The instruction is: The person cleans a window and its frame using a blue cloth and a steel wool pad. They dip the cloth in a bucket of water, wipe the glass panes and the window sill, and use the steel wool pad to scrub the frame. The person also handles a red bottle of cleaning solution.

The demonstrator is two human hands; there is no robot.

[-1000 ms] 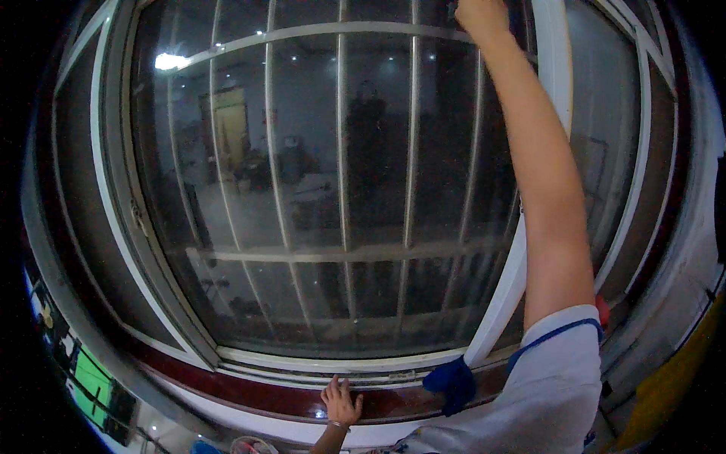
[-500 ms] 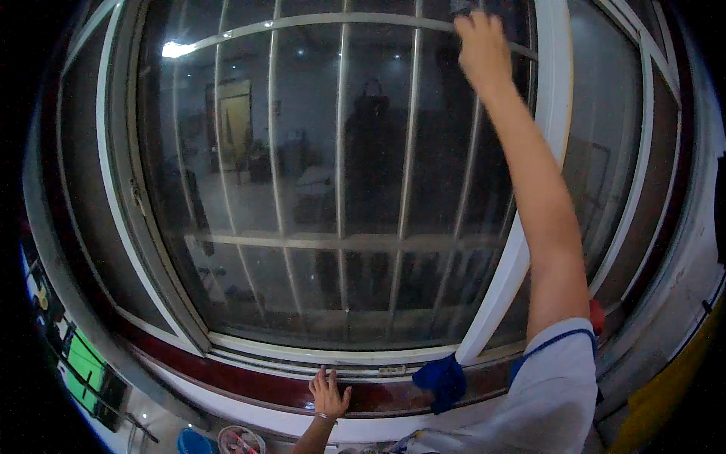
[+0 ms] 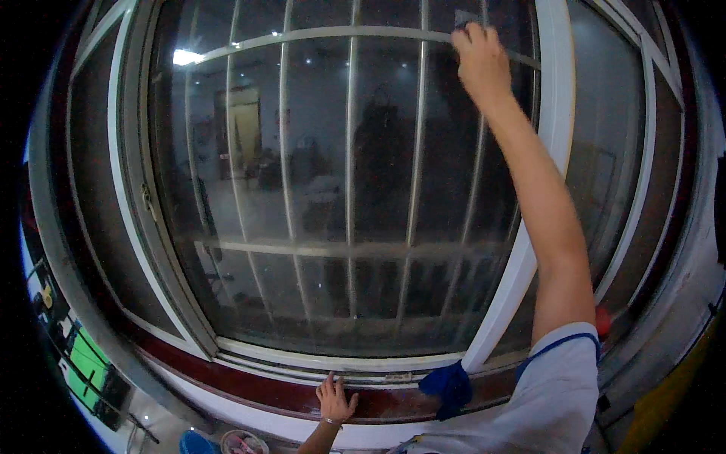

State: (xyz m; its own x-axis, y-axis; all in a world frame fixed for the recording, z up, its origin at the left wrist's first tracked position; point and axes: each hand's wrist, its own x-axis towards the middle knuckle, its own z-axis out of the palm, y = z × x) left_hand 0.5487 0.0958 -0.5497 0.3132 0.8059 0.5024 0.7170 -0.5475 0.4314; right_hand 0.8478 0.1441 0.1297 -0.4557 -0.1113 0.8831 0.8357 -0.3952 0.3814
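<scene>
My right arm reaches up to the top right of a large window pane (image 3: pixel 318 151). My right hand (image 3: pixel 484 66) is there against the glass, its fingers bent and closed. Above the fingertips shows a small greyish patch (image 3: pixel 464 17); whether it is a thing in the hand or a reflection, I cannot make out. Low in the view my left hand (image 3: pixel 336 402) rests on the dark red window sill (image 3: pixel 291 399), fingers apart, holding nothing. To its right a blue cloth (image 3: pixel 450 384) hangs over the sill's edge.
White window frames (image 3: pixel 556 98) stand at both sides, with metal bars (image 3: pixel 352 144) showing through the pane. At the lower left are a blue bucket (image 3: pixel 195 443), a pale tub (image 3: pixel 243 442) with things in it, and a green panel (image 3: pixel 87 363). Something red (image 3: pixel 603 321) sits beyond my right upper arm.
The whole view has shifted slightly, so the window sits a little lower and further right. My right hand stays near the same upper part of the pane; my left hand remains on the sill.
</scene>
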